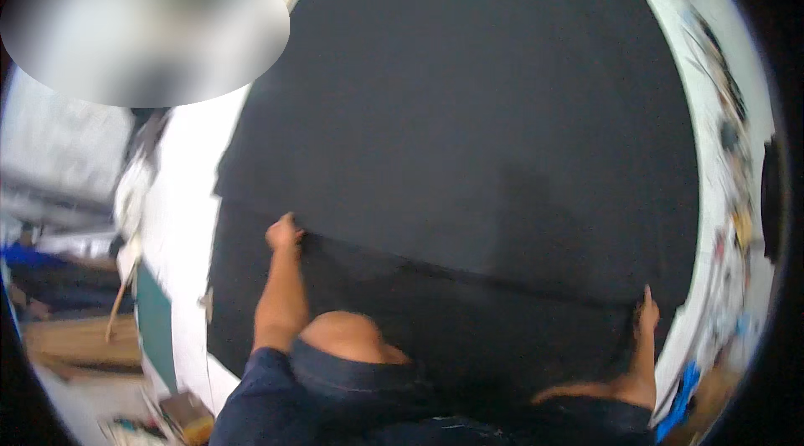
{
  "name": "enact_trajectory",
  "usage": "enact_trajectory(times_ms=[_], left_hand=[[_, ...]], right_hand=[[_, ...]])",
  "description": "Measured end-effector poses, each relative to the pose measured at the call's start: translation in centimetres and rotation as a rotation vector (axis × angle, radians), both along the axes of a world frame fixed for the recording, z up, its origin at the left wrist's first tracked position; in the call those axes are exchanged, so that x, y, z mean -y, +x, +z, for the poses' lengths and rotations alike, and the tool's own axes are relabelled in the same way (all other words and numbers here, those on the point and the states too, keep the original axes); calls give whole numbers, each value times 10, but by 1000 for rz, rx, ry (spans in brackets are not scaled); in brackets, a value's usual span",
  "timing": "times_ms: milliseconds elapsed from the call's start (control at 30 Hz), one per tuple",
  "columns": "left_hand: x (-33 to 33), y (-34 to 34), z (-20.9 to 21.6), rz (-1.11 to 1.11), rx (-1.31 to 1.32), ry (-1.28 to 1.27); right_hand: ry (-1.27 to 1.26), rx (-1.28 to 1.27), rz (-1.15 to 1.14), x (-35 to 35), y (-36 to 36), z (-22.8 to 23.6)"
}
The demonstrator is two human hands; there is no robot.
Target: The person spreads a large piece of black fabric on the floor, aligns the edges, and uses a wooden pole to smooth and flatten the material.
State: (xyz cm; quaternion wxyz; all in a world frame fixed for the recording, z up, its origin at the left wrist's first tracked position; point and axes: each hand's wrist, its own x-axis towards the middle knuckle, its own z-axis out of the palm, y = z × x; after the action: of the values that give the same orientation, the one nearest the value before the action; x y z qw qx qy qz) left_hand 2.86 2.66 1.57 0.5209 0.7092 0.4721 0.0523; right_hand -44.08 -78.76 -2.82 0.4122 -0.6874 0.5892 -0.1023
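A broad sheet of black cloth (469, 103) lies spread over a white table (188, 153). Its near edge, or a fold, runs slantwise from my left hand down to my right, with more black cloth on the near side. My left hand (285, 231) is closed on this edge at the left. Far to the right, my right hand (646, 314) pinches the same edge near the cloth's right border, one finger or thumb pointing away from me. The line between the hands looks stretched nearly straight. Which layer each hand grips is hard to make out.
My bare knee (343, 333) rests at the near side, below a dark hem. Blurred clutter (737, 153) lines the right side, with a blue item (682, 400) lower down. On the left stand a green panel (155, 320) and a brown box or board (84, 337).
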Motion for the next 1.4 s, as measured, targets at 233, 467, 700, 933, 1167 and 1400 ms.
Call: enact_trajectory(times_ms=[233,467,700,933,1167,1400], left_hand=[[-102,-9,-31,15,-38,331],[-92,32,-10,-26,243,541],[-128,48,-4,-255,-95,745],[-159,61,-19,-279,-188,728],[-186,69,-27,-195,-166,749],[-105,78,-18,-419,-297,925]], right_hand=[[253,-39,32,-35,36,-4],[304,0,-143,-18,46,3],[327,-19,-114,11,38,2],[353,25,-224,-2,39,13],[385,14,-372,-15,35,4],[333,96,-280,-25,14,48]])
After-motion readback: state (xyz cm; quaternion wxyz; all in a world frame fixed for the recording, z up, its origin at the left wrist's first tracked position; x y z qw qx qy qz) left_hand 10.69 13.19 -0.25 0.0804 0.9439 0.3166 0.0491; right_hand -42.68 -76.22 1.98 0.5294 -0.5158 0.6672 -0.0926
